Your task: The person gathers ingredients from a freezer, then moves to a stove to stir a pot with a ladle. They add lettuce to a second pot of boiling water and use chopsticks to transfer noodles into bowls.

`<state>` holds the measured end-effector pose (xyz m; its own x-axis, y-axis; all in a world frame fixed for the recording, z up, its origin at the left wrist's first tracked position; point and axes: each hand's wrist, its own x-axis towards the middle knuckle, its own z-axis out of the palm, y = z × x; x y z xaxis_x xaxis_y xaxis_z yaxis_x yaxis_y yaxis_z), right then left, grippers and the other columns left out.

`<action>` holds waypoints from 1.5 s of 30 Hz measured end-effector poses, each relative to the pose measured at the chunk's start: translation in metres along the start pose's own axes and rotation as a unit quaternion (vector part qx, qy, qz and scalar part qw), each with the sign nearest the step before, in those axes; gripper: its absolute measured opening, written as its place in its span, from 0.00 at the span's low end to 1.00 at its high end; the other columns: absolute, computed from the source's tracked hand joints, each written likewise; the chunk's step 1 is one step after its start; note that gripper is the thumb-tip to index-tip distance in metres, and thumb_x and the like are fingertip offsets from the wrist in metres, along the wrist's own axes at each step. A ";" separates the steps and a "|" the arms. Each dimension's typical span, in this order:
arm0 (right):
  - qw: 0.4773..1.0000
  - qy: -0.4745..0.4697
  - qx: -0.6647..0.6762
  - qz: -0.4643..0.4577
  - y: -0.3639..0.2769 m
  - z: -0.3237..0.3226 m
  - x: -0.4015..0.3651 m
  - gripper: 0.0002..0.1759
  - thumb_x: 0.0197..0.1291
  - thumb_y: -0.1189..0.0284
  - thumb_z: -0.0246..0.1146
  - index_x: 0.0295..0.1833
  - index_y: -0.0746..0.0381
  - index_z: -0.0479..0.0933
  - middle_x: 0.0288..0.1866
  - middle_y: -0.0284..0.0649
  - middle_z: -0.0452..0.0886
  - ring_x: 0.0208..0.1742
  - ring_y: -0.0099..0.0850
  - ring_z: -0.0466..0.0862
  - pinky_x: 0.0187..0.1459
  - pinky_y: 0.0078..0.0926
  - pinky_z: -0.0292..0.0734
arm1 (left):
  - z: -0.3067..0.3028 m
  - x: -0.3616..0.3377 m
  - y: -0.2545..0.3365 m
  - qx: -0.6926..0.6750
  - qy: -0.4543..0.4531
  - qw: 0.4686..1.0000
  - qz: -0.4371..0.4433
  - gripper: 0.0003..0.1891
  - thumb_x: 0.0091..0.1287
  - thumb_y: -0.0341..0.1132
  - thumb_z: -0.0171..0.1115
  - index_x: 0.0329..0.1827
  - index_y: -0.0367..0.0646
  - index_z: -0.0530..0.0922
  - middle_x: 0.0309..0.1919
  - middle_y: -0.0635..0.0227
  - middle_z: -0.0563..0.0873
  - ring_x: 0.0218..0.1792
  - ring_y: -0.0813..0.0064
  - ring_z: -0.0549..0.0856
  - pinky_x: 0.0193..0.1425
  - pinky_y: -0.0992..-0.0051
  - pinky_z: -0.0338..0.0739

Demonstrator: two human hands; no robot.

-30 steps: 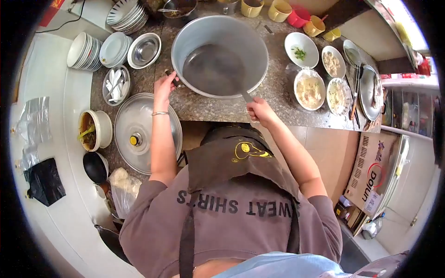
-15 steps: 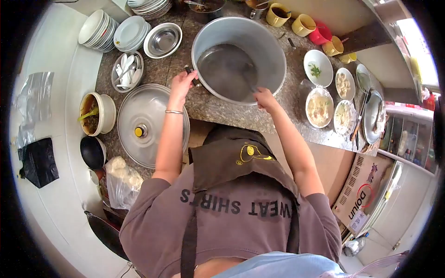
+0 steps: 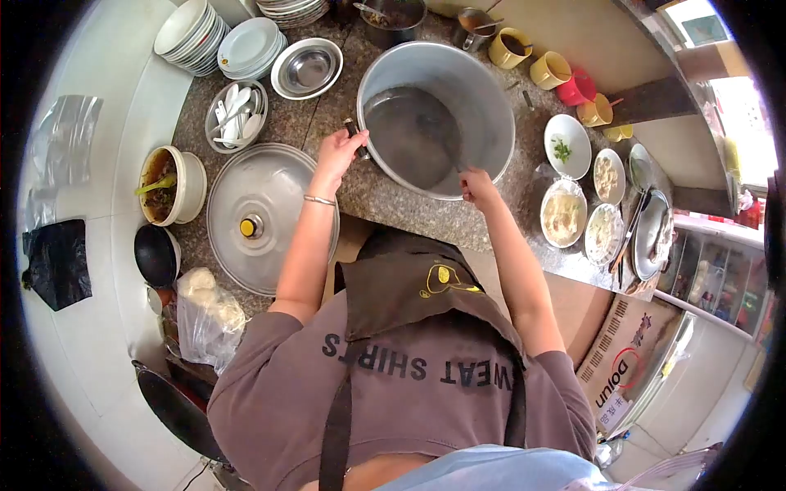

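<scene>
A big deep metal pot (image 3: pixel 491 98) stands on the stone counter, with greyish, murky liquid in its bottom. My left hand (image 3: pixel 341 152) is closed round the dark side handle (image 3: pixel 354 136) of the pot. At the near right rim, my right hand (image 3: pixel 478 186) grips the handle of a ladle (image 3: pixel 460 162). Its head lies low in the pot, blurred in the liquid. Beside my left forearm rests a large round metal lid (image 3: pixel 274 192) with a yellow-topped knob.
Bowls of food (image 3: pixel 563 219) and tongs line the right side. Yellow and red cups (image 3: pixel 550 70) stand behind. At left are stacked plates (image 3: pixel 250 47), a bowl of white spoons (image 3: pixel 237 114), a tub with dark sauce (image 3: pixel 196 188) and a plastic bag (image 3: pixel 214 319).
The camera view has turned slightly, shifting the counter items in the frame. Both hands keep their grips; the ladle's head stays down in the pot with little visible movement.
</scene>
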<state>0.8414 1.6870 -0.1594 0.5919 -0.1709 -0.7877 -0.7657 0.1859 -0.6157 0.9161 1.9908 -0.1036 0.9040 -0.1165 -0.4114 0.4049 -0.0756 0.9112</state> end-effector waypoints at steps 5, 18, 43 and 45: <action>0.998 0.014 -0.038 -0.049 0.007 0.006 0.000 0.04 0.50 0.76 0.54 0.32 0.64 0.68 0.21 0.35 0.67 0.15 0.22 0.63 0.15 0.21 0.57 | 0.002 -0.003 0.007 -0.012 0.008 1.000 -0.002 0.14 0.59 0.46 0.62 0.30 0.44 0.77 0.29 0.77 0.81 0.28 0.87 0.72 0.34 0.83 0.66; 0.963 0.063 -0.169 -0.201 0.059 -0.046 -0.153 0.31 0.55 0.71 0.56 0.66 0.62 0.60 0.26 0.36 0.73 0.25 0.24 0.71 0.29 0.22 0.69 | -0.016 0.036 -0.045 0.028 -0.009 0.998 -0.047 0.16 0.56 0.47 0.63 0.27 0.43 0.77 0.25 0.74 0.79 0.28 0.82 0.75 0.30 0.81 0.66; 0.759 0.461 -0.369 -0.272 0.225 -0.238 -0.378 0.30 0.51 0.80 0.58 0.63 0.54 0.65 0.36 0.45 0.77 0.36 0.44 0.79 0.38 0.35 0.75 | 0.055 -0.079 -0.068 0.047 0.084 0.995 0.009 0.29 0.57 0.45 0.65 0.58 0.39 0.69 0.55 0.66 0.76 0.54 0.76 0.73 0.52 0.74 0.66; 0.761 0.451 -0.377 -0.274 0.237 -0.262 -0.385 0.31 0.51 0.80 0.58 0.63 0.54 0.65 0.36 0.45 0.76 0.35 0.44 0.79 0.37 0.34 0.75 | 0.084 -0.100 -0.086 0.030 0.070 0.997 0.008 0.27 0.57 0.44 0.65 0.56 0.41 0.71 0.53 0.68 0.76 0.50 0.78 0.75 0.49 0.75 0.67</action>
<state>0.3664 1.5433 0.0033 0.7219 -0.6803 0.1268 -0.5935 -0.7029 -0.3920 0.7794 1.9259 -0.1422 0.9226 0.0202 -0.3851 0.3842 -0.1350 0.9133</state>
